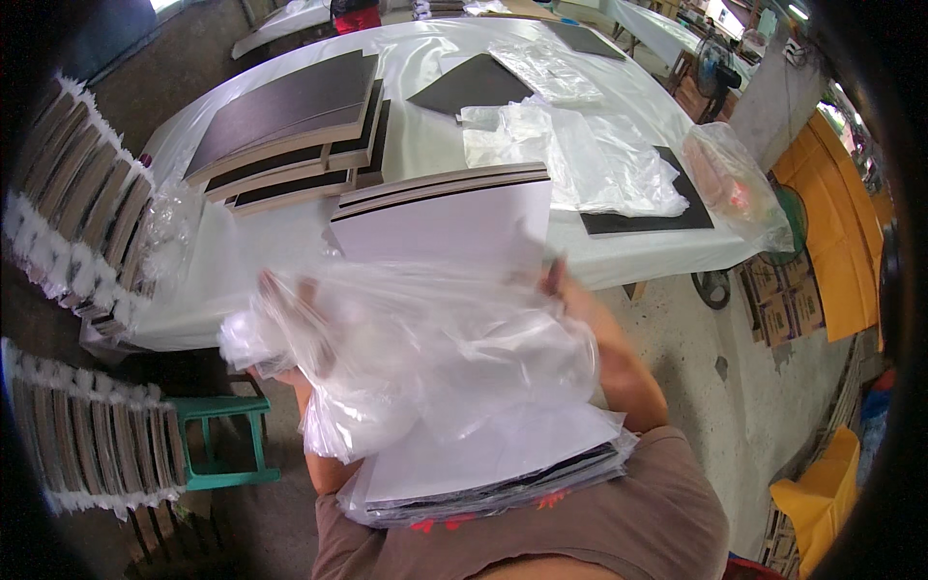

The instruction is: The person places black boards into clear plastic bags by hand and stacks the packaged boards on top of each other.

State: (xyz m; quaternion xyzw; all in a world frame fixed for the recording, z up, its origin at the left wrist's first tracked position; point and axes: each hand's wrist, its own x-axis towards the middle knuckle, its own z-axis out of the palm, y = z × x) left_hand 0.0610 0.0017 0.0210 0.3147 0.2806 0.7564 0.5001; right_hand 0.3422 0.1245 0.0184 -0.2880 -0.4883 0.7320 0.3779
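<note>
A clear plastic bag (454,338) is stretched between my two hands in front of my body. My left hand (302,302), partly covered by the crumpled film, is closed on the bag's left side. At the bag's upper right edge my right hand (555,280) grips the film, somewhat blurred, with its thumb up. Just beyond the bag, a stack of white-faced boards with dark layers (445,220) leans at the table's near edge. Against my torso rests a pile of sheets or boards in clear plastic (503,469), its upper part hidden by the bag.
Dark boards (280,101) are stacked at the table's left. Loose clear bags (580,159) and black sheets (474,85) lie right of them on the film-covered table (648,256). Wrapped bundles (87,193) stand far left by a green stool (224,440). A fan (715,72) stands at back right.
</note>
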